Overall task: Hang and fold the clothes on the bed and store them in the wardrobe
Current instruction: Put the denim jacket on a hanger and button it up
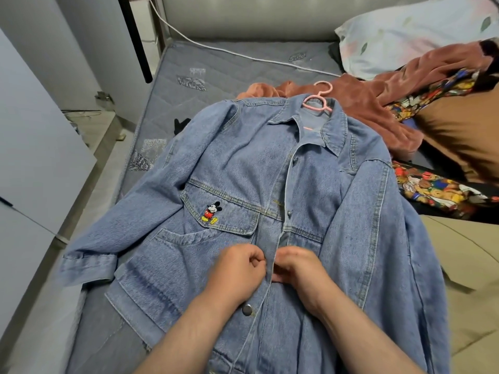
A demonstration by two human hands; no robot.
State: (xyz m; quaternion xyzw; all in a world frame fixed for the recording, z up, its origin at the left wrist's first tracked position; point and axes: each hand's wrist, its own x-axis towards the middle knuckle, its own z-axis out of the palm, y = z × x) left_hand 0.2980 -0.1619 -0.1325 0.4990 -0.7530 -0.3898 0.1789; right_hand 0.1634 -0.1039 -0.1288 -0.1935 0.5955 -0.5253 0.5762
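The denim jacket lies face-up on the bare mattress of the bed, sleeves spread. A pink hanger is already inside its shoulders, the hook poking out above the collar. A Mickey Mouse patch sits on one chest pocket flap.

Our left hand and right hand meet at the front opening, just below the pockets. The fingers of each hand are curled and clamped on a front edge, pinching the denim and drawing the two edges together. We judge this to be the buttoning step, closing the hung jacket so it sits firm on the hanger (the button itself is hidden under our knuckles, so we cannot tell whether it is through its hole). A metal button shows lower down, just beside our left wrist.

The next move calls for pressing this fastening home and dealing with the lower one. Then we would take the hanger by its hook and lift without letting the sleeves drag.

Beyond the collar lies a rust velvet garment, touching the jacket. To the right are a cartoon-print fabric and a khaki cloth, with a pillow at the head. A white cable crosses the mattress.
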